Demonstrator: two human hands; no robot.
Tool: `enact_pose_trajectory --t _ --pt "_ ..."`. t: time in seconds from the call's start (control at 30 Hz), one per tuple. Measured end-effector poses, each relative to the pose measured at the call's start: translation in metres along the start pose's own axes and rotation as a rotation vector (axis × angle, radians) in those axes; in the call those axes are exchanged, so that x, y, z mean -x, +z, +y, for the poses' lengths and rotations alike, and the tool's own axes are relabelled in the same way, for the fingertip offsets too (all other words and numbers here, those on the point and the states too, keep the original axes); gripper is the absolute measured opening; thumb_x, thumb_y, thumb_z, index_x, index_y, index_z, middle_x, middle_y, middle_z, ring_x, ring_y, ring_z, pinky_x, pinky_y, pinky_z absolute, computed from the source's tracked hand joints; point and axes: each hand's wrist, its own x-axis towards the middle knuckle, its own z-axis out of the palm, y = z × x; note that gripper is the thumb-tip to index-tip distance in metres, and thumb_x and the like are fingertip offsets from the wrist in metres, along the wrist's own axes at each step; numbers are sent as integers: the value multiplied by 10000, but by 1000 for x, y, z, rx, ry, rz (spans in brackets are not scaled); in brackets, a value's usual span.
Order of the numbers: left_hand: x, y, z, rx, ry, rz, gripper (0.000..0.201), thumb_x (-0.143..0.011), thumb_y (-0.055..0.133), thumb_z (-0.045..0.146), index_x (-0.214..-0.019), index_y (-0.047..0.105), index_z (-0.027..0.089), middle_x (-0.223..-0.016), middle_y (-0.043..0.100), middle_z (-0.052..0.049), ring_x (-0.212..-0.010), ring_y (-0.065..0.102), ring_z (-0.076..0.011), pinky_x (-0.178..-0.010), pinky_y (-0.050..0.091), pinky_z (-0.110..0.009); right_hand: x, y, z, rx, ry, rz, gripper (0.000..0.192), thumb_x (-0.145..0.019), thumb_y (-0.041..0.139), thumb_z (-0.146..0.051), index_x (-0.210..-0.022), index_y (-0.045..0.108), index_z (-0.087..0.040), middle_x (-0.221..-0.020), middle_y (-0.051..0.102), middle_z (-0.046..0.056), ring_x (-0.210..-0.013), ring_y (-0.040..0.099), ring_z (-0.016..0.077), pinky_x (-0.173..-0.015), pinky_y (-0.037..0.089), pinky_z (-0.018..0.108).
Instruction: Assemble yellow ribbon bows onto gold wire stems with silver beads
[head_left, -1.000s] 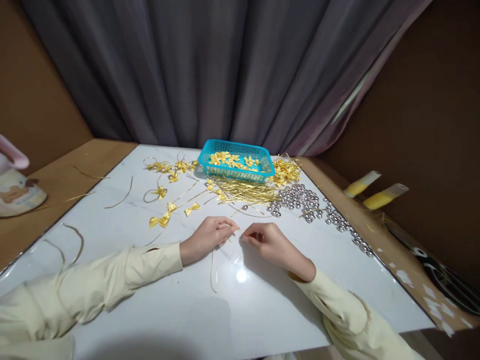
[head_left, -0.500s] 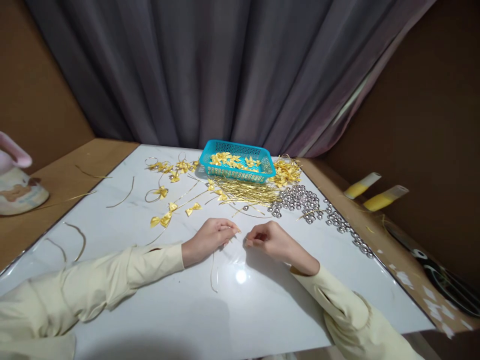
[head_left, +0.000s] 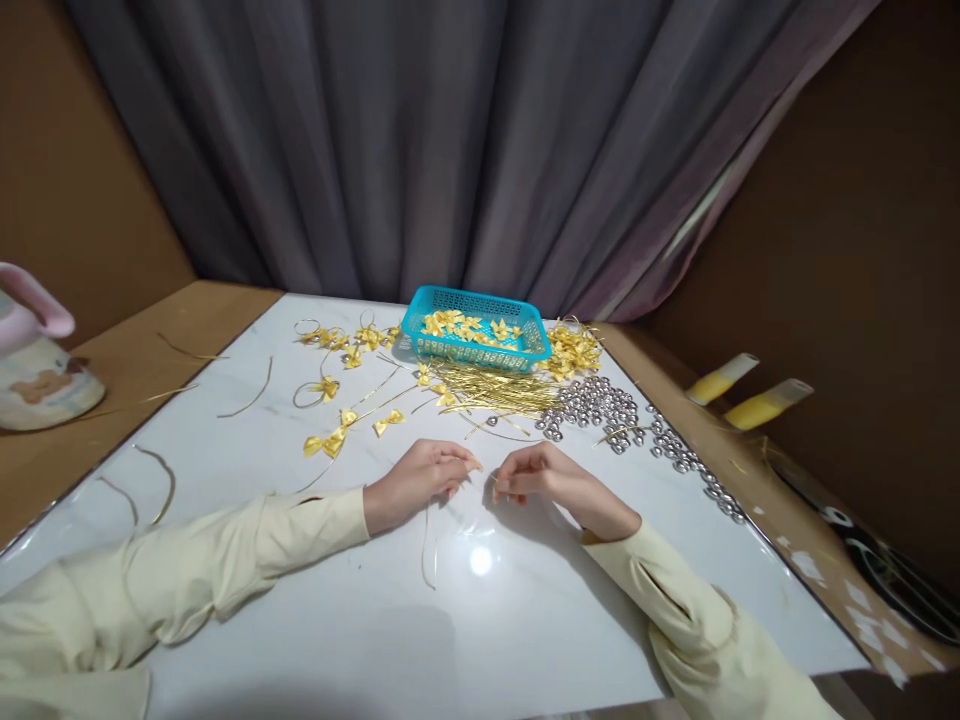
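Note:
My left hand (head_left: 421, 484) is closed above the white tabletop, thumb and forefinger pinched on a thin gold cord. A length of that cord (head_left: 426, 560) hangs below the palm and its lower end curls on the table. Just to the right, my right hand (head_left: 546, 484) is also closed, its fingertips pinching what looks like a thin cord end. A small gap parts the two hands. Beyond them lie loose yellow ribbon bows (head_left: 327, 441) and a bundle of gold cords (head_left: 495, 388). A heap of small silver rings (head_left: 600, 402) is nearest my right hand.
A turquoise basket (head_left: 475, 355) holding yellow bows stands at the back, beside a pile of yellow bows (head_left: 574, 350). Two yellow-filled tubes (head_left: 769, 403) and black scissors (head_left: 892, 575) lie on the right ledge. A pink-handled mug (head_left: 46, 385) stands far left.
The fingers of my right hand have shifted slightly and loosened a little around the pinch. My left hand stays nearly in place. The whole view has moved slightly.

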Motion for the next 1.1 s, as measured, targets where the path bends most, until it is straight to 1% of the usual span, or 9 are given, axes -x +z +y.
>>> enact_pose_trajectory --t 0.13,0.23,0.33,0.43,0.5,0.63,0.73,0.87,1.1 --pt "7 0 13 -14 0 -17 266 -664 651 345 -755 622 96 -528 487 25 -476 415 -86 -476 255 -217 2 1 -6 -84 -8 -53 105 -655 580 -162 -641 672 -115 -652 663 35 -522 509 96 -551 422 220" --pt "13 -1 23 -171 97 -21 229 -729 599 341 -763 621 115 -507 450 40 -473 386 -88 -466 252 -215 5 1 -8 -142 -8 -94 122 -679 648 -220 -684 685 -104 -666 667 44 -544 543 105 -577 444 232" --pt "24 -2 33 -404 306 56 222 -809 522 332 -815 631 139 -502 430 46 -451 323 -84 -441 245 -216 9 7 -11 -254 71 -241 319 -758 624 -385 -790 692 -75 -801 692 110 -649 624 157 -620 484 268" --pt "39 0 40 -594 560 158 240 -858 467 286 -909 649 137 -570 547 1 -445 367 -92 -448 315 -224 12 23 -17 -575 235 -560 619 -860 368 -588 -916 669 -50 -1053 643 188 -910 640 241 -771 492 346" --pt "51 3 41 -763 790 82 264 -876 415 206 -944 655 120 -681 638 -64 -508 487 -120 -503 394 -240 13 39 -23 -763 325 -659 689 -878 261 -618 -958 651 -55 -1059 639 180 -983 617 240 -859 454 358" --pt "68 11 35 -1172 1273 -291 357 -844 346 100 -898 698 126 -569 634 -98 -523 541 -183 -492 412 -302 12 65 -36 -912 373 -495 472 -882 425 -511 -820 647 -100 -756 663 71 -715 635 136 -705 466 220" --pt "72 16 30 -1336 1444 -266 316 -819 397 65 -892 703 102 -487 578 -61 -434 488 -156 -389 363 -297 9 69 -41 -889 334 -356 258 -841 580 -346 -774 648 -106 -736 636 35 -642 588 90 -638 440 172" --pt "70 19 28 -1288 1634 -118 228 -743 468 28 -783 692 37 -429 495 -14 -368 422 -118 -324 337 -269 6 57 -42 -945 234 -233 189 -773 673 -270 -674 614 -120 -623 561 -8 -563 519 64 -584 417 160" --pt "67 20 22 -1289 1617 -109 212 -729 491 45 -833 675 34 -423 497 7 -344 406 -103 -312 328 -242 11 33 -43 -935 131 -172 147 -749 702 -238 -692 630 -124 -573 491 -29 -540 478 63 -572 416 172"
